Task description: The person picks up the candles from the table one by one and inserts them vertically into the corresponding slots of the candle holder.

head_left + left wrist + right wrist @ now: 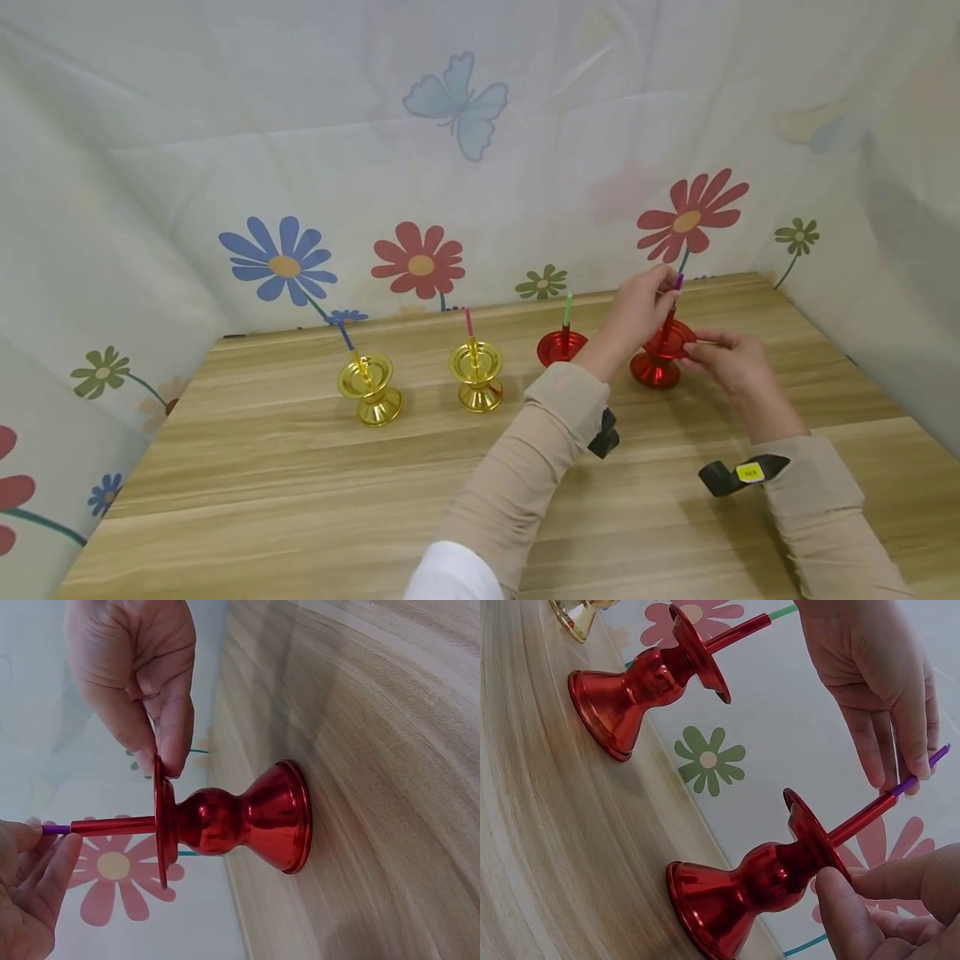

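A thin purple candle (922,771) stands in the tube of the right-hand red candle holder (657,367), which rests upright on the table. My left hand (639,310) pinches this candle between thumb and fingers, just above the tube's top. With thumb and fingers, my right hand (731,364) grips the rim of the holder's dish from the right. In the left wrist view, the holder's flared base (281,817) sits against the wood, the right hand (142,675) at its dish. The left hand's fingers (56,874) meet the candle at the view's left side.
Left of the hands, a second red candle holder (649,686) carries a green candle (567,310). Farther left stand a gold holder (480,393) with a pink candle (468,322) and another gold holder (378,405) with a leaning blue candle (345,335). A flower-printed cloth (337,192) lines the wooden table's back and sides.
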The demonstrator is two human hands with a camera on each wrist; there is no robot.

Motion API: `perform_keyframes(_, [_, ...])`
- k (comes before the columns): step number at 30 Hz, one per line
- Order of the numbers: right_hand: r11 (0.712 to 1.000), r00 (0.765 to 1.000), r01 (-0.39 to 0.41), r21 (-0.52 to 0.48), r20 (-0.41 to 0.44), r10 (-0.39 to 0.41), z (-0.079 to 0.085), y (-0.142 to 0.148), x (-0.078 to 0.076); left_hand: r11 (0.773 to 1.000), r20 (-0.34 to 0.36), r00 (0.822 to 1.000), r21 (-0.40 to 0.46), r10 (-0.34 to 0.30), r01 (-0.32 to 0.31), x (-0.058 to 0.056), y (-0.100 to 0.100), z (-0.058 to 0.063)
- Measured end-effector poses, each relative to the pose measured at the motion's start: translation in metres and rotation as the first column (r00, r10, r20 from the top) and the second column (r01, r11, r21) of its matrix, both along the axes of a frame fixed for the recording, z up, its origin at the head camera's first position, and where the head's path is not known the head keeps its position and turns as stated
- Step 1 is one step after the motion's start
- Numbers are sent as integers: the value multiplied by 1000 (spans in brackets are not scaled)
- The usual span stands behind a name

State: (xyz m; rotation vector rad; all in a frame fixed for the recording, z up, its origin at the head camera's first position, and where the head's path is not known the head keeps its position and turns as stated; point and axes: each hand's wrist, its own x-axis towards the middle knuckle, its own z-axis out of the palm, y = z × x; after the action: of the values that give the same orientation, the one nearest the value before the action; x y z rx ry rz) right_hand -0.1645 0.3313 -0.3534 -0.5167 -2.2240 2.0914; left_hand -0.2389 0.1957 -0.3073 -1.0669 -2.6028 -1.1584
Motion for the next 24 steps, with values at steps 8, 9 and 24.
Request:
perform_keyframes(8, [999,1000,9,-34,-18,-10,0,-1,0,1000,-12,1000,19,-5,6,0,1,-2])
perform_keyframes(9, [999,1000,11,-45,-22,-12,-1,-1,1,1000,-12,1000,23,-7,7,0,1,-2])
perform_keyframes(24, [997,999,29,-65,-13,-30,0,-2,0,1000,-16,1000,-2,14,-14,0,0,-2])
